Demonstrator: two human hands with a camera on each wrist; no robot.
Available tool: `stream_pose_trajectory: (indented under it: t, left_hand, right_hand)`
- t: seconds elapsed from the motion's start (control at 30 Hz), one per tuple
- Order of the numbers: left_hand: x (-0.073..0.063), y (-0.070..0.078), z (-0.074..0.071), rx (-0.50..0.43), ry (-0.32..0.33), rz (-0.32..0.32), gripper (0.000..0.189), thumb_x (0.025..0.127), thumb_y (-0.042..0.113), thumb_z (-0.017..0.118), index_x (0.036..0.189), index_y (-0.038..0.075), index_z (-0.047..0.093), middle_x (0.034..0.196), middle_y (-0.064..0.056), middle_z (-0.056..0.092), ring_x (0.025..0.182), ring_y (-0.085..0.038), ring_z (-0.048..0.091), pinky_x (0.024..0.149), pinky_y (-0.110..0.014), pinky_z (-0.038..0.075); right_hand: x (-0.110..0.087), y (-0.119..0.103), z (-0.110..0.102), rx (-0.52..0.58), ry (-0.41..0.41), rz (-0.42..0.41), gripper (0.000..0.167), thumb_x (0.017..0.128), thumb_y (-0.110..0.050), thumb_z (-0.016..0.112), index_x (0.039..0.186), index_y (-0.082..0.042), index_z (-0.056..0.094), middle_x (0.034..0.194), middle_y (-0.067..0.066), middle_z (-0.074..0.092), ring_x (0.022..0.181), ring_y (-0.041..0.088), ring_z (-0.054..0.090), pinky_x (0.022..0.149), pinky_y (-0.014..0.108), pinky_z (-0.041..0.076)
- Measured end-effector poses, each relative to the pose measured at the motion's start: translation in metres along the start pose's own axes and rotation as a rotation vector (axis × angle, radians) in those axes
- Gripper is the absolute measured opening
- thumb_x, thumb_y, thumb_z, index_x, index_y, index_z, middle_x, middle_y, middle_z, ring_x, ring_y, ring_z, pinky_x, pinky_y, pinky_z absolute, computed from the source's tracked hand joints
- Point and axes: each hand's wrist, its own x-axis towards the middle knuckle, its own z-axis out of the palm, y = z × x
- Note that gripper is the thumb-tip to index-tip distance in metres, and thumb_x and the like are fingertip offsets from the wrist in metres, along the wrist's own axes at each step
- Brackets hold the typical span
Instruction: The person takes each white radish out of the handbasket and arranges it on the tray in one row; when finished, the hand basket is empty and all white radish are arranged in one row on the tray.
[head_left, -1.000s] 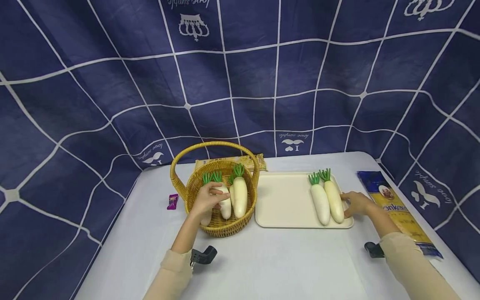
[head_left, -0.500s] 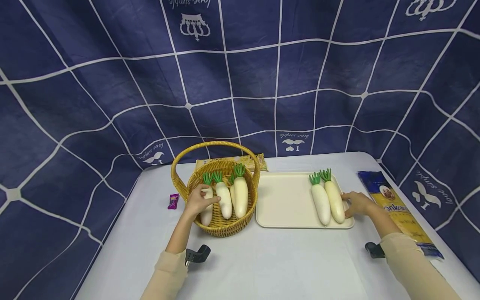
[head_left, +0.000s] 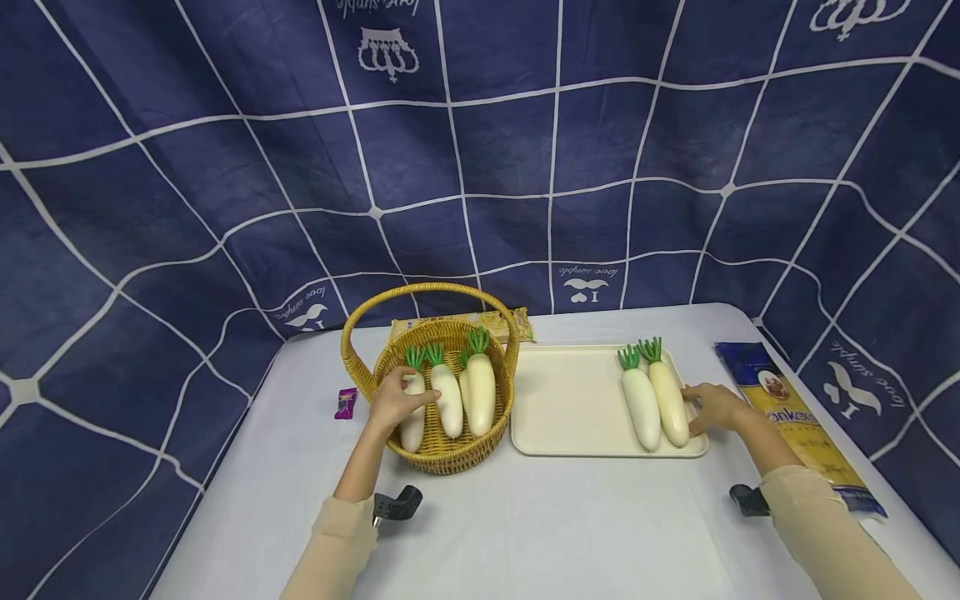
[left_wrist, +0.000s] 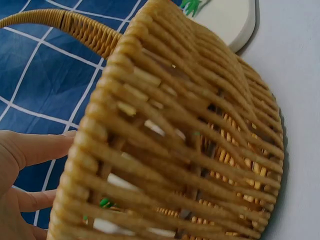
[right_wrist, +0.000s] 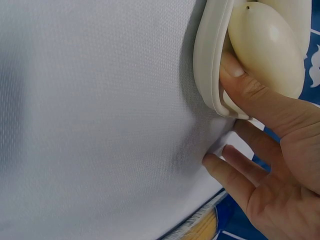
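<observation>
My left hand (head_left: 397, 400) is over the left side of the wicker basket (head_left: 453, 461), its thumb and fingers spread above the leftmost white radish (head_left: 412, 429). In the left wrist view, the fingers (left_wrist: 40, 149) reach past the basket rim, and their tips are hidden behind the weave. Beside that radish lie a middle white radish (head_left: 448, 408) and a right-hand one (head_left: 481, 396), with another partly covered. My right hand (head_left: 716, 406) holds the right edge of the cream tray (head_left: 566, 400), thumb inside the rim. Two white radishes (head_left: 641, 408) lie at the tray's right end.
A small purple packet (head_left: 346, 403) lies left of the basket. Behind the basket is a yellow packet (head_left: 517, 325). A blue and yellow bag (head_left: 798, 425) lies right of my right hand. A blue checked curtain (head_left: 502, 150) hangs along the table's far side.
My left hand has moved left from the middle radish to above the leftmost one. The middle radish stays in the basket, more of it showing. My right hand and the tray have not moved.
</observation>
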Motion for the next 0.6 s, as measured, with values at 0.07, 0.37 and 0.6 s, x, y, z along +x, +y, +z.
stream_pose_trajectory:
  t: [0.07,0.37,0.6]
  left_hand:
    - [0.000,0.003,0.003,0.003,0.005,0.007,0.065,0.077,0.025,0.076,0.129,-0.003,0.048,0.126,-0.028,0.050,0.117,-0.041,0.047,0.090,-0.052,0.043]
    - [0.002,0.019,0.019,-0.100,-0.066,0.035,0.062,0.080,0.019,0.075,0.130,-0.007,0.048,0.115,-0.030,0.057,0.102,-0.039,0.058,0.077,-0.044,0.054]
    - [0.006,0.030,0.033,-0.233,-0.161,-0.042,0.070,0.082,0.019,0.073,0.138,-0.005,0.039,0.110,-0.027,0.057,0.091,-0.039,0.061,0.067,-0.038,0.057]
  right_hand:
    - [0.000,0.001,0.000,-0.004,0.001,-0.006,0.075,0.065,-0.017,0.084,0.125,0.012,0.050,0.126,0.039,0.045,0.115,0.060,0.038,0.091,0.067,0.037]
    - [0.001,0.002,0.000,0.003,-0.002,-0.011,0.075,0.065,-0.017,0.083,0.126,0.013,0.049,0.126,0.040,0.044,0.115,0.060,0.038,0.091,0.067,0.036]
    - [0.001,0.001,0.000,0.003,-0.001,0.009,0.075,0.065,-0.016,0.083,0.126,0.012,0.049,0.126,0.040,0.044,0.116,0.060,0.037,0.092,0.067,0.035]
